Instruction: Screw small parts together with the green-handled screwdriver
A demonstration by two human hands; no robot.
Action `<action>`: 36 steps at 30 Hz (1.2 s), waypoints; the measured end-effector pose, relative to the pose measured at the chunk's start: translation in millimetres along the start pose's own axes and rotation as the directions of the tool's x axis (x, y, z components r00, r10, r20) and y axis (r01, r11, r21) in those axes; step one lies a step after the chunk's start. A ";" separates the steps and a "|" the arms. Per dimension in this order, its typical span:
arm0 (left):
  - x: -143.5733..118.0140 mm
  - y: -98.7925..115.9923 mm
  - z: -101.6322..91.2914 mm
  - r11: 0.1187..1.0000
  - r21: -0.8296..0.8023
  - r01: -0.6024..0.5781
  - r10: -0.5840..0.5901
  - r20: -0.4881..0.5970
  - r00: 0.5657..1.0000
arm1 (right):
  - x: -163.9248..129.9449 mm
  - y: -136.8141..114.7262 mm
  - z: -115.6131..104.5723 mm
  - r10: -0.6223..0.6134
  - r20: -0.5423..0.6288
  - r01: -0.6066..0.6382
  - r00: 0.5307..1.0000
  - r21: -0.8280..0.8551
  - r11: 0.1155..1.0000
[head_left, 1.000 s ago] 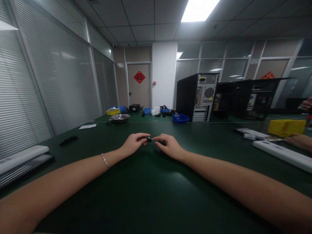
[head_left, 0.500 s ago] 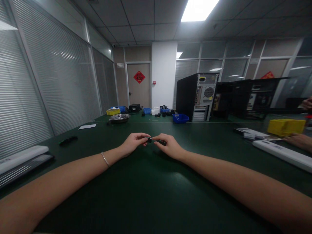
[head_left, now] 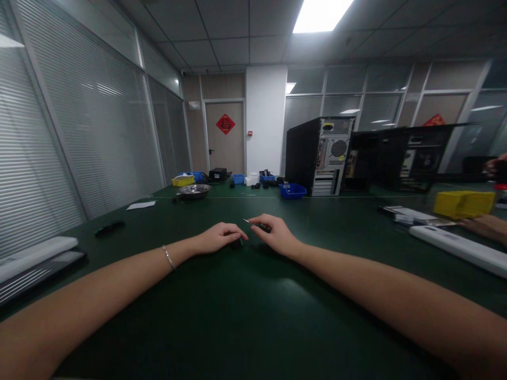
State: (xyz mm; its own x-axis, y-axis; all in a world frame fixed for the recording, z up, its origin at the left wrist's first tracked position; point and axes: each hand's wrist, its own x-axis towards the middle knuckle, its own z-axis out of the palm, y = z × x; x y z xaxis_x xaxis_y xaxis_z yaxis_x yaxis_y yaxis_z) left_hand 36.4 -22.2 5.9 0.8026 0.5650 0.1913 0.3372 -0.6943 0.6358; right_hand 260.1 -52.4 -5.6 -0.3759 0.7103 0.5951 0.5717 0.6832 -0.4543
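Since half a second ago the hands have parted: the left hand [head_left: 219, 238] has dropped to the green table [head_left: 253, 316], fingers curled over a small black cap [head_left: 236, 244], which it seems to press down near the table's middle. The right hand [head_left: 277, 236] pinches a small dark tool [head_left: 259, 227] just beside it, clear of the surface. Its thin metal tip points left and slightly up toward the far left corner, long axis roughly level across the table. Keeping the pinch close to the tip and wrists resting on the table should steady fine work
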 end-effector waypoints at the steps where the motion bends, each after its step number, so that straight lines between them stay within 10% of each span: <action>1: -0.4 0.2 0.5 1.000 0.024 -0.015 0.015 -0.003 1.000 | 0.1 -0.2 0.0 -0.001 0.000 0.001 1.000 0.000 1.000; 11: -1.3 0.7 3.7 0.995 0.095 -0.031 0.040 -0.097 0.994 | 1.2 2.1 1.7 0.022 0.044 -0.023 0.999 0.008 1.000; 22: -3.6 -2.0 -4.2 0.987 0.150 0.063 -0.072 0.056 0.996 | 6.0 -8.7 -4.2 0.107 0.389 -0.065 0.915 -0.118 0.991; 36: -0.2 -10.3 -5.6 0.982 -0.166 0.085 -0.092 -0.038 0.995 | 4.2 -4.2 5.4 0.120 0.280 -0.095 0.952 -0.099 0.991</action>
State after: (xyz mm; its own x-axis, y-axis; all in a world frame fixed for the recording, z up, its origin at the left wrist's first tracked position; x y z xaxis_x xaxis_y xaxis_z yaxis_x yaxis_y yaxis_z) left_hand 30.1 -12.6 3.5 0.7488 0.6431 0.1602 0.3174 -0.5602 0.7652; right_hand 252.2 -51.4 -4.7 -0.4942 0.8057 0.3266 0.6743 0.5923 -0.4409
